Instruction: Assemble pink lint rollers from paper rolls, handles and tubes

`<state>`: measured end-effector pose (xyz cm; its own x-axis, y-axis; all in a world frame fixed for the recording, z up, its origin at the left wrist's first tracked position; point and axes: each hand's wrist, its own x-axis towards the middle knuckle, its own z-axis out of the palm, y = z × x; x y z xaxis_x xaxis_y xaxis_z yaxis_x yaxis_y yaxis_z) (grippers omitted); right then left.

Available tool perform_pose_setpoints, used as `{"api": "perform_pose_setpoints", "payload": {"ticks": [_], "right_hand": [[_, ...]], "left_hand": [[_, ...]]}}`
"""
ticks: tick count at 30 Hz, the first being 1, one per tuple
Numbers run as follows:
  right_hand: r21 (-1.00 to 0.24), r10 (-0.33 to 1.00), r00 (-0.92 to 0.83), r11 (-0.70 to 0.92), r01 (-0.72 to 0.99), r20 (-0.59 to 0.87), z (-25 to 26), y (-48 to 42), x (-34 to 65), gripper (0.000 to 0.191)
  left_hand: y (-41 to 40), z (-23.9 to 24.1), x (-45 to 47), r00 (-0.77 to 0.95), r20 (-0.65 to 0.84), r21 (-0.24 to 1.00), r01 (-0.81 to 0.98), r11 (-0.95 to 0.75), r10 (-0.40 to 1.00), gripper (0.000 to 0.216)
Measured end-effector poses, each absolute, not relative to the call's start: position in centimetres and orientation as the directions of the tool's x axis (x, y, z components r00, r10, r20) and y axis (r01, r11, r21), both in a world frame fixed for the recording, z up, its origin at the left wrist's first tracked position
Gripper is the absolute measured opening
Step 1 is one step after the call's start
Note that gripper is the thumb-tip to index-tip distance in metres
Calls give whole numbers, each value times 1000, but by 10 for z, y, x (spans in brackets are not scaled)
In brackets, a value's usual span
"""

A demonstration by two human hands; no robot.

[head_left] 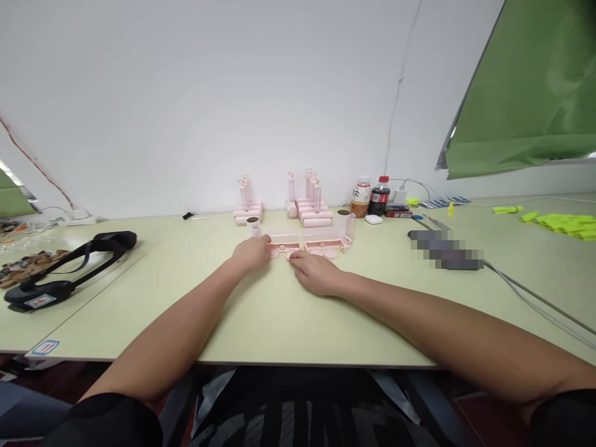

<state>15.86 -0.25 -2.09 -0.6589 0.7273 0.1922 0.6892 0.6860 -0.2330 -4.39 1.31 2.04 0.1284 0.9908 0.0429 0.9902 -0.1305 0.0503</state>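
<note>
Two open pink cases with clear lids lie side by side on the table, a left case (284, 247) and a right case (322, 244). My left hand (251, 253) is closed at the left end of the left case, its fingers partly hidden. Low in front of that case, the fingertips of my right hand (316, 273) are closed on a small round pink disc (290, 254). More pink discs (329, 254) lie in front of the right case. A cardboard-cored roll (343, 219) and a clear pink tube (352, 227) stand behind, with another roll (252, 223) beyond my left hand.
Stacked pink rolls (317, 218) and upright tubes (244, 194) stand near the wall. Farther right are a cola bottle (379, 197), a white-labelled bottle (361, 197), cables and yellow-green pieces (568, 225). A black headset (69, 273) lies at left; a blurred dark object (446, 249) at right.
</note>
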Motion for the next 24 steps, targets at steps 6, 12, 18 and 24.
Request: {"api": "perform_pose_setpoints", "payload": {"ticks": [6, 12, 18, 24], "right_hand": [[-185, 739, -652, 673, 716, 169, -17, 1, 155, 34], [-137, 765, -629, 644, 753, 139, -13, 11, 150, 28], [-116, 767, -627, 641, 759, 136, -16, 11, 149, 33], [-70, 757, -630, 647, 759, 172, -20, -2, 156, 34]], "left_hand": [[13, 18, -45, 182, 26, 86, 979, -184, 983, 35], [14, 13, -44, 194, 38, 104, 975, -197, 980, 39], [12, 12, -41, 230, 56, 105, 966, -235, 972, 34], [8, 16, -39, 256, 65, 110, 959, -262, 964, 36]]}}
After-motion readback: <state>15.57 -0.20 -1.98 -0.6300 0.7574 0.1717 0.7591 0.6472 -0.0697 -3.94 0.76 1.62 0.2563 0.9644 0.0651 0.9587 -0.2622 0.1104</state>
